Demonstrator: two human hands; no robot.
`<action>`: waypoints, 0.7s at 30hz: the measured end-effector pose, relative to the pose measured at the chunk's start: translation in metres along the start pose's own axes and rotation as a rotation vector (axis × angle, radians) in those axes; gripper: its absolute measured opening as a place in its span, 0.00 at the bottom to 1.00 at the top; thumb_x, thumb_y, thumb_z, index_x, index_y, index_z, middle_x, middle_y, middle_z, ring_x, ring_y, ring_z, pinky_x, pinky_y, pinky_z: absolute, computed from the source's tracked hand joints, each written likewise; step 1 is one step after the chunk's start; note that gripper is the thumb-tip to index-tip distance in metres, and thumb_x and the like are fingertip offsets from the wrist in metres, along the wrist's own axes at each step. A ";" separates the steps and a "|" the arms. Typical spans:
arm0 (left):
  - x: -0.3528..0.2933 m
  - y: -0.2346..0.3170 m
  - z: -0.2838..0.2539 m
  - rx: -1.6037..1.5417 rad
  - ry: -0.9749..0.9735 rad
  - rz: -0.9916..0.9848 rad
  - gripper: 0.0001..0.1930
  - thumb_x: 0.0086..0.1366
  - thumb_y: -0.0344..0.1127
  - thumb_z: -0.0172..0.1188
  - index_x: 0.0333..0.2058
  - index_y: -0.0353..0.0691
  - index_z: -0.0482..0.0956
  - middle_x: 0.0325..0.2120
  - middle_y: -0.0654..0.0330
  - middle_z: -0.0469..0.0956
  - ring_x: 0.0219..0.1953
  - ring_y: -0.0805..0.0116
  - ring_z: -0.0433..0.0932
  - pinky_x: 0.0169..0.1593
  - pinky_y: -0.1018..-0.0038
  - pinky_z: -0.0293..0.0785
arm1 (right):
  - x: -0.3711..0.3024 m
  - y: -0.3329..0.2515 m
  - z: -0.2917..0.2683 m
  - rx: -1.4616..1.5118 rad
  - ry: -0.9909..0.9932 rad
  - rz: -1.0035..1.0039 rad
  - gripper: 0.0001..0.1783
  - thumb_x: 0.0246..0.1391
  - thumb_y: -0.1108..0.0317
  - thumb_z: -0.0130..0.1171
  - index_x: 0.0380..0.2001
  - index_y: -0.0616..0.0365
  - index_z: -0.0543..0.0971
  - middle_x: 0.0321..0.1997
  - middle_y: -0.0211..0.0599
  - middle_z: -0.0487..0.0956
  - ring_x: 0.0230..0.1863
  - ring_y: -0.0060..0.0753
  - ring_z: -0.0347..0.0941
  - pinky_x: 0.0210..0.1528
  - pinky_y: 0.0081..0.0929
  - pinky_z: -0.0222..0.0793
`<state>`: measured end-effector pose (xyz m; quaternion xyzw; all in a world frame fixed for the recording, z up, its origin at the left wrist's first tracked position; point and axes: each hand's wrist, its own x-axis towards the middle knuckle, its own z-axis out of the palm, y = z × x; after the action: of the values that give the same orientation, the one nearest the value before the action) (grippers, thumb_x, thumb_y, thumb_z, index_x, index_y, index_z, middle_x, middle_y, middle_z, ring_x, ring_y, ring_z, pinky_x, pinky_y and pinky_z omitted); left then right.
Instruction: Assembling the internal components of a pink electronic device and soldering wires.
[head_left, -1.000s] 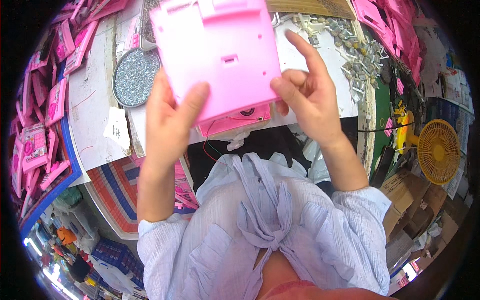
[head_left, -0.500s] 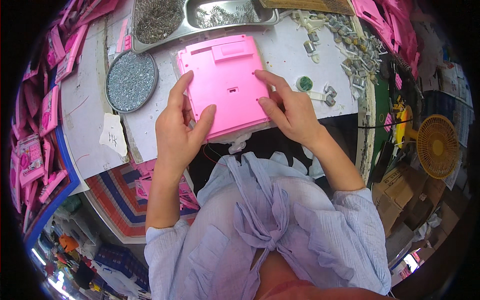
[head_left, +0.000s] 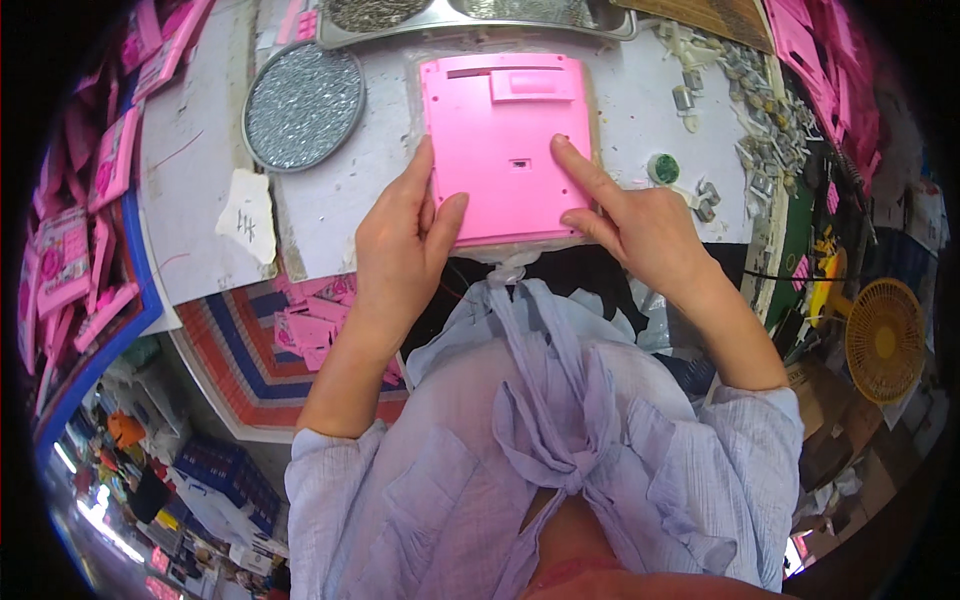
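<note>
A pink plastic case (head_left: pixel 500 190) lies flat in front of me, with a raised rectangular cover, a small central slot and several screw holes facing up. My left hand (head_left: pixel 405 230) grips its left edge, the thumb resting on top near the lower left corner. On the other side, my right hand (head_left: pixel 645 225) has its index finger laid across the upper face of the case and its thumb at the lower right edge. The right hand's remaining fingers curl beside the case, partly hidden. Under the case, clear plastic film shows around its rim.
Left of the case stands a round dish (head_left: pixel 304 105) of small screws. A metal tray (head_left: pixel 480 38) with springs is at the back. Small metal and white plastic parts (head_left: pixel 765 130) lie right, near a green round piece (head_left: pixel 663 168). Pink parts (head_left: pixel 65 260) fill the left side; a yellow fan (head_left: pixel 885 340) stands right.
My view has shifted, so the bench appears higher and further right. The case now sits flatter against the bench. My right index finger has moved from the case's edge onto its upper face.
</note>
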<state>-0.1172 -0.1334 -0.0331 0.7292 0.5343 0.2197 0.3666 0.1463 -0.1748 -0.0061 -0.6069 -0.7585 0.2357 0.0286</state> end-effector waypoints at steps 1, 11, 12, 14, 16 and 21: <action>0.001 -0.001 0.000 0.004 0.009 0.002 0.31 0.65 0.35 0.66 0.64 0.32 0.70 0.27 0.53 0.74 0.28 0.61 0.74 0.37 0.68 0.74 | 0.001 -0.002 -0.001 -0.032 -0.002 -0.005 0.40 0.62 0.47 0.60 0.74 0.37 0.59 0.19 0.43 0.79 0.21 0.50 0.78 0.26 0.43 0.73; 0.005 0.005 -0.017 0.027 -0.101 -0.048 0.33 0.65 0.44 0.65 0.66 0.39 0.69 0.40 0.47 0.81 0.33 0.56 0.78 0.41 0.67 0.76 | 0.010 -0.009 -0.022 -0.231 -0.008 -0.118 0.37 0.62 0.48 0.59 0.70 0.46 0.63 0.16 0.38 0.78 0.19 0.48 0.77 0.23 0.44 0.72; 0.006 0.007 -0.024 0.050 -0.175 -0.084 0.34 0.65 0.44 0.66 0.66 0.39 0.68 0.39 0.47 0.81 0.33 0.57 0.77 0.41 0.67 0.76 | 0.013 -0.010 -0.026 -0.240 -0.003 -0.140 0.35 0.62 0.48 0.59 0.68 0.48 0.66 0.16 0.39 0.78 0.19 0.49 0.77 0.23 0.44 0.72; 0.004 -0.004 -0.021 -0.073 -0.150 -0.014 0.36 0.64 0.45 0.66 0.67 0.40 0.67 0.33 0.49 0.79 0.32 0.58 0.77 0.38 0.66 0.74 | 0.016 -0.009 -0.027 -0.254 -0.007 -0.143 0.34 0.61 0.49 0.60 0.66 0.49 0.68 0.18 0.39 0.79 0.21 0.49 0.78 0.24 0.44 0.72; -0.003 -0.010 -0.020 -0.104 -0.160 0.005 0.38 0.63 0.46 0.67 0.68 0.41 0.66 0.28 0.52 0.77 0.30 0.59 0.76 0.36 0.66 0.73 | 0.014 -0.010 -0.025 -0.239 -0.025 -0.155 0.33 0.60 0.49 0.61 0.64 0.49 0.69 0.19 0.39 0.79 0.22 0.49 0.79 0.25 0.45 0.73; 0.002 -0.004 -0.029 0.049 -0.123 0.057 0.36 0.62 0.39 0.70 0.68 0.45 0.69 0.17 0.69 0.63 0.23 0.80 0.64 0.29 0.78 0.62 | 0.026 -0.015 -0.039 -0.242 -0.002 -0.228 0.32 0.55 0.53 0.65 0.60 0.55 0.72 0.21 0.40 0.81 0.26 0.48 0.81 0.27 0.44 0.74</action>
<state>-0.1397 -0.1221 -0.0181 0.7650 0.4951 0.1718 0.3742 0.1382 -0.1402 0.0280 -0.5159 -0.8452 0.1385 -0.0187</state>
